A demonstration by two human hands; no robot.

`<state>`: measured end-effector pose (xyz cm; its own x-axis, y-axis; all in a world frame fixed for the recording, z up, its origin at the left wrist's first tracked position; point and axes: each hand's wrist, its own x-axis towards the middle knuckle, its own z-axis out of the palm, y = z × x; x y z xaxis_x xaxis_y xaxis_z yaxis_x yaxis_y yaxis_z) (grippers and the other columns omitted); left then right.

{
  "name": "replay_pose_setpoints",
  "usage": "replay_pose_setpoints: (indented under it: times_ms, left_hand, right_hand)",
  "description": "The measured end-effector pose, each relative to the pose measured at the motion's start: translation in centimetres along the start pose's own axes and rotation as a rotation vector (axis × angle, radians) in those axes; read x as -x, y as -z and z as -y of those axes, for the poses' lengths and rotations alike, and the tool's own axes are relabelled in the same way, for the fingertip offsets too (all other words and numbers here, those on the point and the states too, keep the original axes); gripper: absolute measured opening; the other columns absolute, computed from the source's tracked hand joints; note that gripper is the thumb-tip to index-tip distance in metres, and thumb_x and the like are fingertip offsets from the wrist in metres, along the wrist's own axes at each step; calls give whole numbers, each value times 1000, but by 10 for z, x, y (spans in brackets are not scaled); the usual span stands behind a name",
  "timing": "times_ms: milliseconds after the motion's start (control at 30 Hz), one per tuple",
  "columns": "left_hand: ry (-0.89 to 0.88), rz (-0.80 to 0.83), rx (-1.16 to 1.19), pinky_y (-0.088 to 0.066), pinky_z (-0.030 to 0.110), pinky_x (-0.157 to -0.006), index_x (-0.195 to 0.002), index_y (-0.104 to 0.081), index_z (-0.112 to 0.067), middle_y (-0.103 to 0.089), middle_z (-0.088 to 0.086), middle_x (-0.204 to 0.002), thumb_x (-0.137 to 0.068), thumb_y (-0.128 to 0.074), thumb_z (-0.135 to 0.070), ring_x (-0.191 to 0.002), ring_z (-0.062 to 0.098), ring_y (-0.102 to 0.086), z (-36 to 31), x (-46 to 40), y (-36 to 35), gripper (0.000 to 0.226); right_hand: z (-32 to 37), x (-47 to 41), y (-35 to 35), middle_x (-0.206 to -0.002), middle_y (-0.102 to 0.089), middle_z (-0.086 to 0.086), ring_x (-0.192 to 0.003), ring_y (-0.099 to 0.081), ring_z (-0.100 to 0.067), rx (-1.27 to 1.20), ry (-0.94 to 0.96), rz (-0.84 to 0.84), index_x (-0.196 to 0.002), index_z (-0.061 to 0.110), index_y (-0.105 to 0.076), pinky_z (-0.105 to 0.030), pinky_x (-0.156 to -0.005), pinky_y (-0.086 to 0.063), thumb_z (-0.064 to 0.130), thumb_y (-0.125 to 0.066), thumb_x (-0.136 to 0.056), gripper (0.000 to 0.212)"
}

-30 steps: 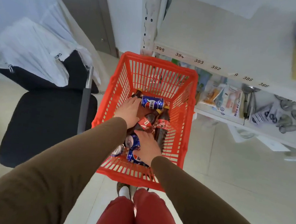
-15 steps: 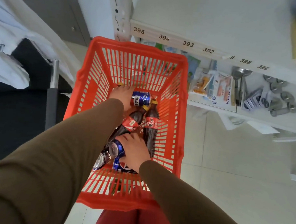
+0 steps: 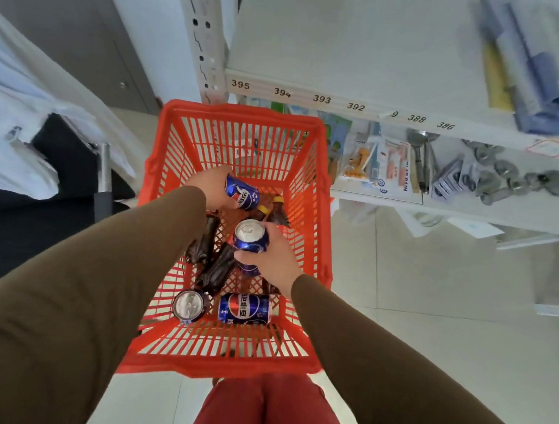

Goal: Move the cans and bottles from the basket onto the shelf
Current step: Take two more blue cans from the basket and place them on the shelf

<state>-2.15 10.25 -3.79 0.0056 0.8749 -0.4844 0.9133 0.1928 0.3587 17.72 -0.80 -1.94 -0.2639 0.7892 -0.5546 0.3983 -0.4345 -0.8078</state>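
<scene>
A blue can (image 3: 241,194) is clasped in the left hand (image 3: 211,187), held low inside the red basket (image 3: 319,194). A second blue can (image 3: 250,239) is gripped upright by the right hand (image 3: 273,259) above the basket. Two more cans (image 3: 189,306) and several dark bottles (image 3: 216,268), their count unclear, are left on the basket floor.

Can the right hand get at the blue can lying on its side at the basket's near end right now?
Probably not yet: the right hand already grips a blue can. Otherwise the path looks free; the lying can sits uncovered just below it in the basket.
</scene>
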Motion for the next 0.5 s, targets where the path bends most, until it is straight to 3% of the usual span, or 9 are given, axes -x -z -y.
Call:
replay_pose_setpoints:
  times_ms: [167,333,500]
  left_hand:
    - [-39,-35,119,-52,39,-91,-139,-48,-12,-60,11,-134,-73,-88,-40,-111,31,-61,-18,50,60,82]
    - [-192,-94,213,-52,38,-92,-131,-53,-20,-62,2,-123,-74,-87,-40,-107,23,-61,-64,102,122,70]
    - [-370,-118,259,-53,40,-96,-133,-51,-23,-60,1,-125,-75,-87,-35,-109,23,-61,-144,149,159,69]
  right_hand:
    - [51,28,21,-118,-65,10,-107,-62,-9,-206,30,-72,-128,24,-53,-20,-87,-48,21,-88,-77,62]
    - [96,73,65,-121,-67,8,-106,-65,-8,-329,109,-209,-137,21,-53,-22,-83,-51,28,-89,-76,71]
    - [121,137,121,-113,-72,3,-101,-71,-15,-431,203,-402,-121,21,-59,-28,-84,-57,20,-89,-76,54]
